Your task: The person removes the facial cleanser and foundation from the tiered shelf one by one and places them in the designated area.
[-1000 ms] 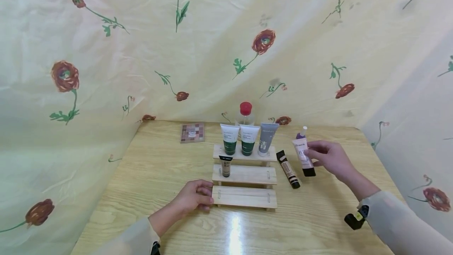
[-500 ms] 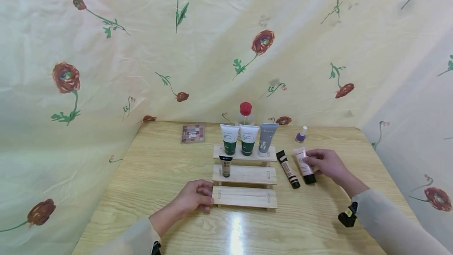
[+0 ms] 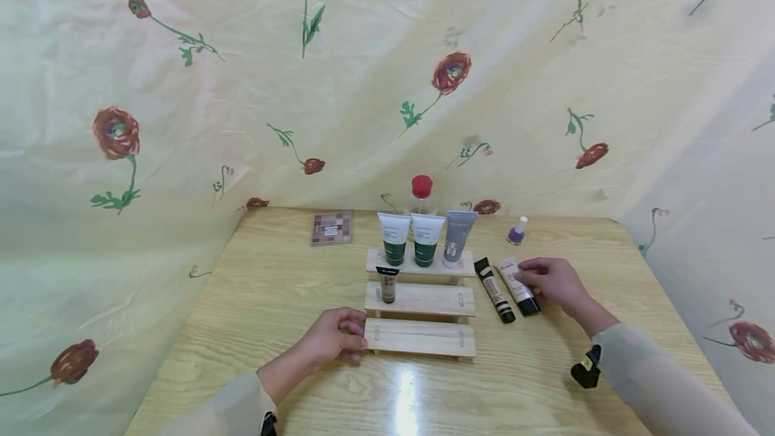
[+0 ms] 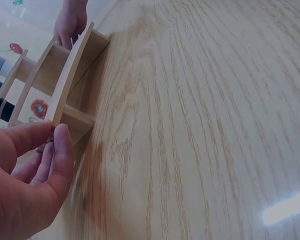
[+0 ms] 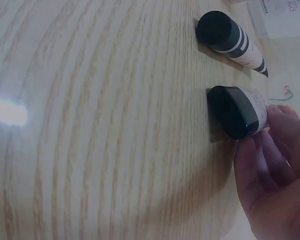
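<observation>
My left hand [image 3: 333, 336] pinches the left end of the lowest step of a three-step wooden rack [image 3: 418, 337], thumb above and fingers below in the left wrist view. On the right, my right hand [image 3: 556, 281] holds a pale pink BB cream tube [image 3: 516, 282] by its side, low over the table, its black cap toward me. Just left of it lies a tan tube with black ends [image 3: 495, 291]. Two white-and-green tubes [image 3: 426, 237] and a grey tube [image 3: 458, 239] stand on the rack's top step. A small brown tube with a black end [image 3: 388, 284] stands on the middle step.
Behind the rack stands a clear bottle with a red cap [image 3: 422, 187]. A purple nail polish bottle [image 3: 517, 231] stands at the back right, and an eyeshadow palette [image 3: 331, 228] lies at the back left. Flower-printed cloth [image 3: 363, 86] hangs along the table's back edge.
My right hand has lowered the BB cream tube toward the table and shifted it left, closer to the tan tube. The nail polish bottle shows fully now. My left hand stays on the rack.
</observation>
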Demonstrator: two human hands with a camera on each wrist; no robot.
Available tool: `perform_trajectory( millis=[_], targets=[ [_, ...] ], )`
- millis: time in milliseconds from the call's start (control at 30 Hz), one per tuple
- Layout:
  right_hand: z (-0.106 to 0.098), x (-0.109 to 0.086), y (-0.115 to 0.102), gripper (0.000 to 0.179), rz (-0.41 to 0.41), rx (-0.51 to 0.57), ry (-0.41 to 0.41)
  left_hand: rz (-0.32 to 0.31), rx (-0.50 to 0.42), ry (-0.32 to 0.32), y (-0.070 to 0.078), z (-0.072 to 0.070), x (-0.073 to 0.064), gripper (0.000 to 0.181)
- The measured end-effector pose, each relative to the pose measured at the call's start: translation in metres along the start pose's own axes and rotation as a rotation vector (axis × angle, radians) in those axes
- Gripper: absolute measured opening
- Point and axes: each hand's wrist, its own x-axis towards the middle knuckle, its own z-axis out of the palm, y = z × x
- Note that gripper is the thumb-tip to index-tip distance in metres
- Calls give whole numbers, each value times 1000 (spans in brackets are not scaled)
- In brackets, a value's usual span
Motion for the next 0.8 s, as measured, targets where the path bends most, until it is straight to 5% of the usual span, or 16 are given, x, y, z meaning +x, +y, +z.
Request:
perform_trajectory(
  millis=[500,800],
  targets=[
    [-9,-9,-7,54,-16,87,3,1,0,-3,0,1,1,54],
    [-21,-34,-43,52,-177,162,33,1,1,0,0,1,0,54]
  ],
)
